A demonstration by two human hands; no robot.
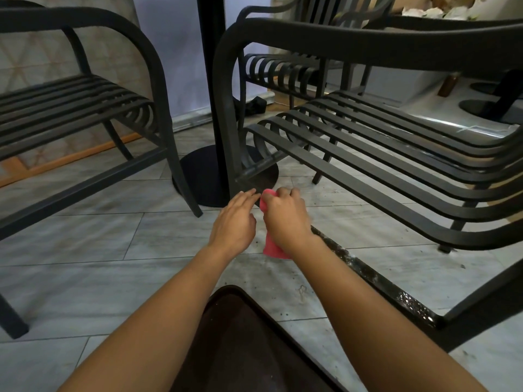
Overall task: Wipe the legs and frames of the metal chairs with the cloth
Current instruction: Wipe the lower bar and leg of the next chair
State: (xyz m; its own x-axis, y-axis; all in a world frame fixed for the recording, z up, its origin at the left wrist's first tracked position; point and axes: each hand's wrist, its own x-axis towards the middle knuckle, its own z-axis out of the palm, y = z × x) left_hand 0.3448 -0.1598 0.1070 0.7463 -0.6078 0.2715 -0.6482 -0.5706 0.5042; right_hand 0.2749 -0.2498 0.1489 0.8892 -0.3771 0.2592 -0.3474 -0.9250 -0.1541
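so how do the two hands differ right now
The right hand has its fingers curled round the pink cloth; the left hand holds nothing, fingers nearly straight. The right hand is over the chair's low frame bar; the left hand reaches toward the chair leg, contact unclear. Both are low near the floor, close together.

Floor: pale grey marbled floor tiles [93,241] with thin dark joints, speckled with dirt near the right side.
Left edge: dark metal slatted chair [70,108] stands on its legs.
Middle, far: round black table base [198,171] with a black post.
Right side: second dark metal slatted chair [382,148], its grimy low rail [368,274] close above the tiles.
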